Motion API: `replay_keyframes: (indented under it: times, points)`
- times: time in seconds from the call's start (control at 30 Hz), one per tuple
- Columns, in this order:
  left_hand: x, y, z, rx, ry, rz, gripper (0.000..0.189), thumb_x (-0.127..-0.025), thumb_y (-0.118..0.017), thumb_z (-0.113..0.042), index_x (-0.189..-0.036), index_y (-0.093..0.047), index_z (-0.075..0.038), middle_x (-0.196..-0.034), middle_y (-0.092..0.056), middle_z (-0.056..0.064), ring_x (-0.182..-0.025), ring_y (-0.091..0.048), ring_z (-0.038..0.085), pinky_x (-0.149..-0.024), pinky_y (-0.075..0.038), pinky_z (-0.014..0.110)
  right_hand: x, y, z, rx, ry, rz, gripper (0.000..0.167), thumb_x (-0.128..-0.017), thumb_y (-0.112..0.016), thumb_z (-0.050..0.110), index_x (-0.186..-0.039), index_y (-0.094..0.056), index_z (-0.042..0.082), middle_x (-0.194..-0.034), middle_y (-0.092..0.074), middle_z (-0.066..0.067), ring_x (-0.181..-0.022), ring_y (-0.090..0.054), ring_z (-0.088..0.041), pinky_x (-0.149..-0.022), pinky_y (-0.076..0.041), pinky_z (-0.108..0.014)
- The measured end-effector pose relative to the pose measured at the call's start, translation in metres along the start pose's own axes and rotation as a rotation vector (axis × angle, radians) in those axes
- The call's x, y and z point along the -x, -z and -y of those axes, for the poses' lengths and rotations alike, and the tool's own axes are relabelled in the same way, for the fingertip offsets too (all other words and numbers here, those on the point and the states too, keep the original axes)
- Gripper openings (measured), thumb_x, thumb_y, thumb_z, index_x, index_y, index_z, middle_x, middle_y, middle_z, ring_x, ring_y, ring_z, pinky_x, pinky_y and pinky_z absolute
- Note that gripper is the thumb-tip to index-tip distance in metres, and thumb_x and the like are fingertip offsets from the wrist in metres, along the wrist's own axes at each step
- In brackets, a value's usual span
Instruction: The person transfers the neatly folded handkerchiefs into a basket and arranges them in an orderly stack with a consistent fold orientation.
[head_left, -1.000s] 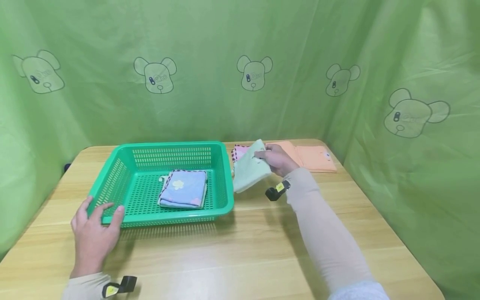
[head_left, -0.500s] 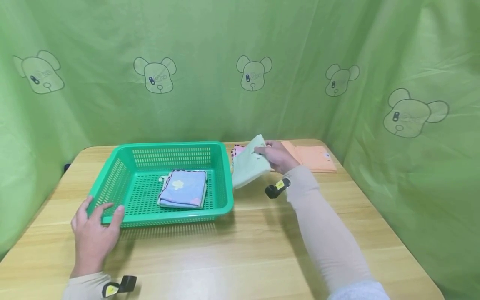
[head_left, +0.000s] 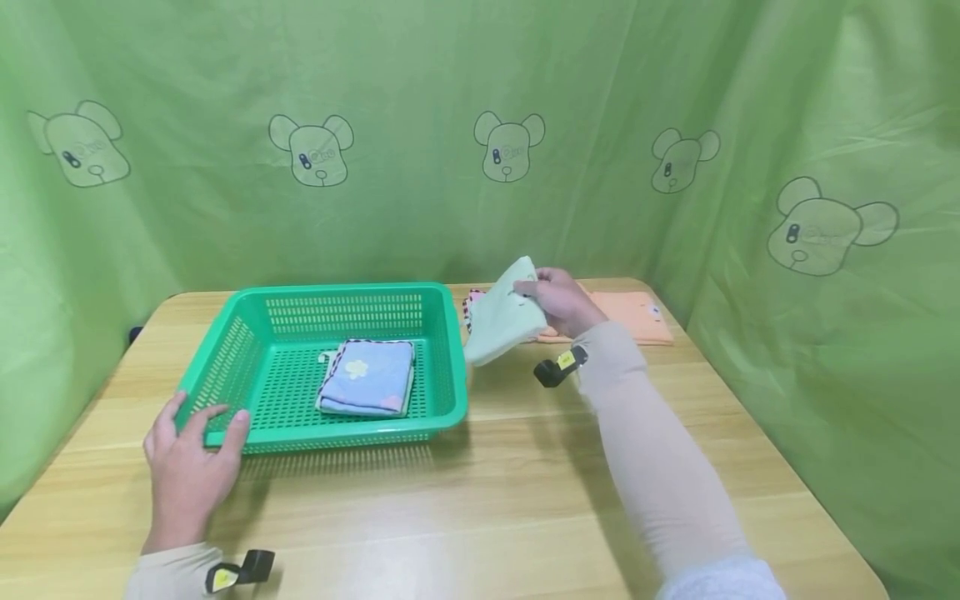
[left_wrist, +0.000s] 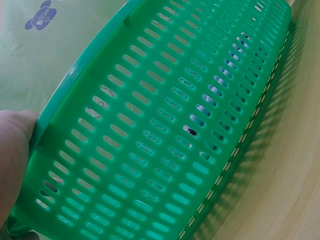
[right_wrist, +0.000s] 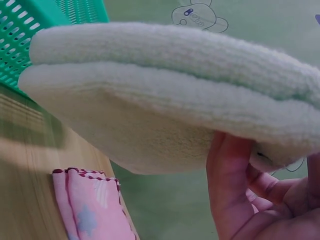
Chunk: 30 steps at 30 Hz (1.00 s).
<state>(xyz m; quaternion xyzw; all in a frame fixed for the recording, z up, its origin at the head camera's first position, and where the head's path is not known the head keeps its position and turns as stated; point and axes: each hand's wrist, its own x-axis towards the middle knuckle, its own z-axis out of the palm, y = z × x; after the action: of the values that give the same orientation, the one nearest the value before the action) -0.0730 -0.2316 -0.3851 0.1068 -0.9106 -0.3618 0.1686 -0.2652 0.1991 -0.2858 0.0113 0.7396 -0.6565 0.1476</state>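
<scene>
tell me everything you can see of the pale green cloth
The pale green cloth looks soft and fluffy, like towelling, and is folded into thick layers, with small dark marks near the right hand. That hand pinches it by its right side, tilted above the table, beside the basket and partly hiding the pink cloth in the head view. Whether its left corner touches the basket is unclear.

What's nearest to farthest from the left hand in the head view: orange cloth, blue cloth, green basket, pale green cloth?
1. Green basket: corner gripped by the left hand.
2. Blue cloth: inside the basket.
3. Pale green cloth: in the right hand.
4. Orange cloth: right, on the table.
</scene>
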Motion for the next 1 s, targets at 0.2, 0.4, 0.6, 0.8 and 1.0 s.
replay_keyframes:
  times: [0.2,0.4,0.6,0.8,1.0]
  points:
    - [0.000,0.000,0.001,-0.002,0.002,-0.001,0.053,-0.098,-0.052,-0.042,-0.127,-0.055,0.003,-0.158,-0.010,0.022,-0.139,-0.008,0.050,-0.096,-0.019,0.079,0.000,0.000,0.004,-0.029,0.002,0.001,0.049,-0.100,-0.049,0.008,-0.141,-0.030,-0.010,-0.124,-0.051,-0.022,-0.094,-0.062,-0.023,-0.084,-0.056,-0.033]
    - [0.001,0.000,0.001,-0.008,0.004,0.001,0.053,-0.098,-0.052,-0.042,-0.127,-0.055,0.003,-0.158,-0.010,0.023,-0.139,-0.008,0.050,-0.096,-0.019,0.078,0.001,-0.001,0.007,-0.051,0.028,-0.015,0.049,-0.100,-0.049,0.008,-0.141,-0.030,-0.009,-0.127,-0.050,-0.024,-0.099,-0.062,-0.025,-0.084,-0.056,-0.033]
    - [0.000,0.000,0.001,-0.011,0.000,0.002,0.054,-0.098,-0.052,-0.043,-0.127,-0.055,0.002,-0.158,-0.010,0.023,-0.139,-0.008,0.050,-0.096,-0.019,0.078,0.001,0.000,0.012,-0.067,0.046,-0.038,0.046,-0.100,-0.051,0.008,-0.139,-0.034,-0.008,-0.124,-0.052,-0.023,-0.093,-0.064,-0.022,-0.081,-0.057,-0.032]
    - [0.000,-0.001,0.000,-0.006,-0.003,-0.001,0.053,-0.098,-0.052,-0.042,-0.126,-0.055,0.002,-0.158,-0.011,0.023,-0.139,-0.008,0.050,-0.096,-0.019,0.078,0.002,-0.001,0.018,-0.077,0.063,-0.035,0.044,-0.100,-0.050,0.009,-0.138,-0.036,-0.007,-0.120,-0.054,-0.021,-0.091,-0.064,-0.022,-0.080,-0.057,-0.032]
    - [0.000,-0.001,0.001,-0.004,0.001,-0.002,0.052,-0.097,-0.053,-0.042,-0.126,-0.056,0.002,-0.158,-0.011,0.023,-0.139,-0.008,0.050,-0.096,-0.020,0.078,0.004,-0.003,0.024,-0.092,0.078,-0.029,0.044,-0.100,-0.050,0.008,-0.138,-0.036,-0.008,-0.121,-0.054,-0.020,-0.092,-0.063,-0.021,-0.081,-0.056,-0.032]
